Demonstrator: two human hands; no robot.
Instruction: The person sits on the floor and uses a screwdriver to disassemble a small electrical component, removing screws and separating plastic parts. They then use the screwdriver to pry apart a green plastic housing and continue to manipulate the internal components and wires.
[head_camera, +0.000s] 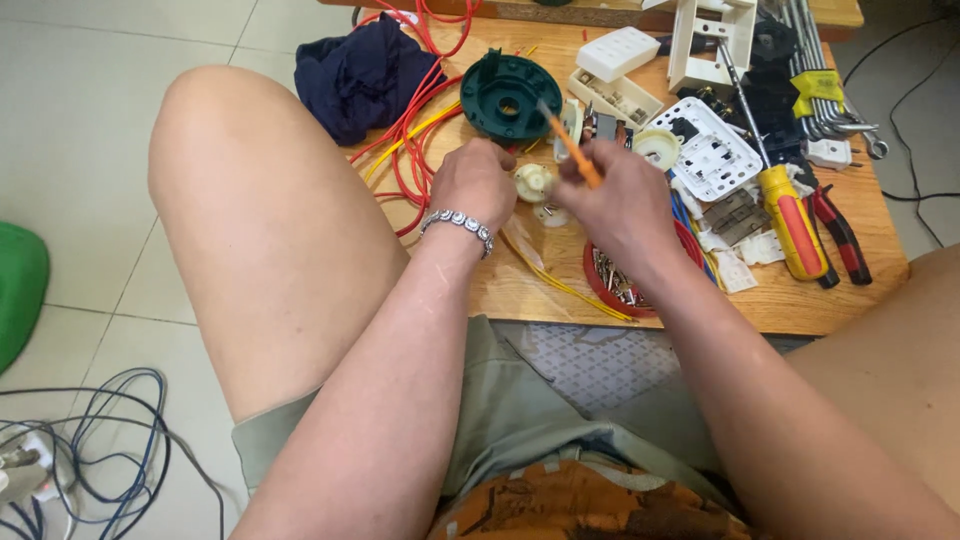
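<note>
1. Two hands meet over the middle of the low wooden table (850, 290); the left hand (472, 183) has its fingers curled shut around a small cream plastic wheel (532, 181), which sticks out at the thumb side
2. Right hand (617, 195) is clamped on a thin orange screwdriver (575, 153), whose shaft slants up and away from the wheel; its tip is blurred
3. Left wrist carries a silver bracelet (458, 222)
4. Just under the right hand, near the table's near edge, sits a red round dish (610, 287) holding small metal screws, partly hidden by the wrist
5. Beyond the hands lies a dark green round housing (510, 95), with red wires (410, 140) and yellow wires looping at the table's left edge beside a dark blue cloth (360, 75)
6. Toward the right edge lie a white switch plate (705, 155), a large screwdriver (790, 225) with an orange and yellow handle, and red-handled pliers (840, 235) just beside it
7. At the far right corner rests a set of hex keys (825, 85)
8. Off the table, at the lower left on the tiled floor, dark cables (110, 450) coil
</note>
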